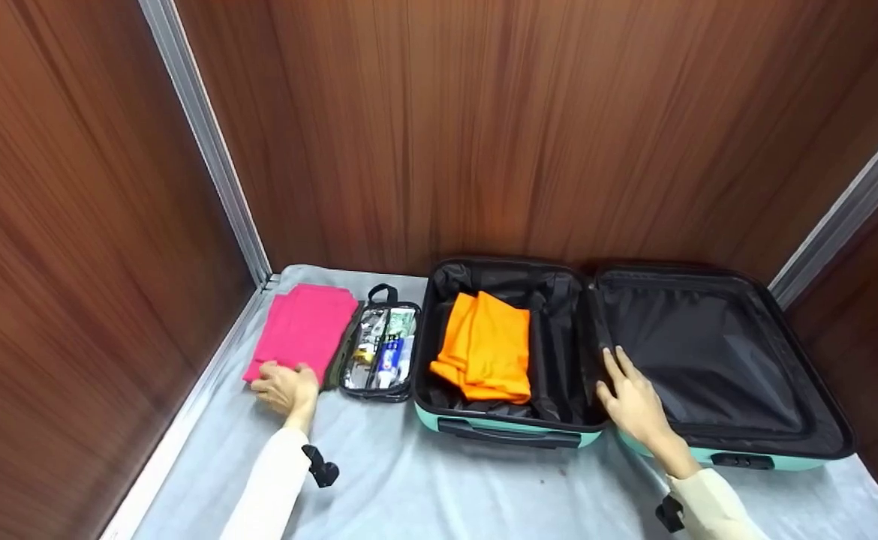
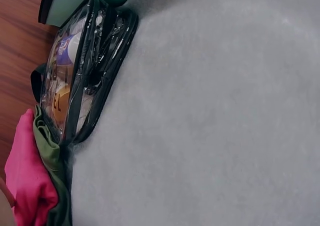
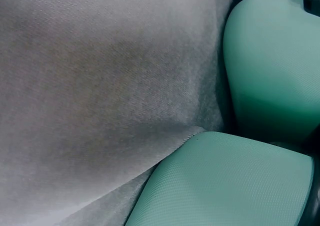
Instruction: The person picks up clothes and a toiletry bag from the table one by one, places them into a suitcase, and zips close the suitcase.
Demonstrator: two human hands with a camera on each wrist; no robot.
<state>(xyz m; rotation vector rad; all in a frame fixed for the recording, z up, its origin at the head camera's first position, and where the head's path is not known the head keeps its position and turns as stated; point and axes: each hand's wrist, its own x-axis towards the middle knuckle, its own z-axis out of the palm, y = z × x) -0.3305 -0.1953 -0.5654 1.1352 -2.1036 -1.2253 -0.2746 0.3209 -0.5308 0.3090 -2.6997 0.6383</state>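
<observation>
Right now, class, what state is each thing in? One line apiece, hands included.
Suitcase: open flat, halves side by side.
Orange cloth: folded, in the suitcase's left half.
Pouch: packed; whether zipped, unclear.
Pink cloth: folded, atop the green cloth.
Green cloth: mostly covered.
Sheet: spread, creased.
Left hand: fingers bent at pink cloth's edge; grip unclear.
Right hand: fingers extended, at the suitcase's inner edge.

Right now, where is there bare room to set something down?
Widest: the sheet in front of the clear pouch and the suitcase's left half, between the sleeves. The right half shows bare lining right of the right hand; a narrow strip lies right of the orange cloth. Crowded: pink cloth, green cloth and pouch, packed close beside the left half.
</observation>
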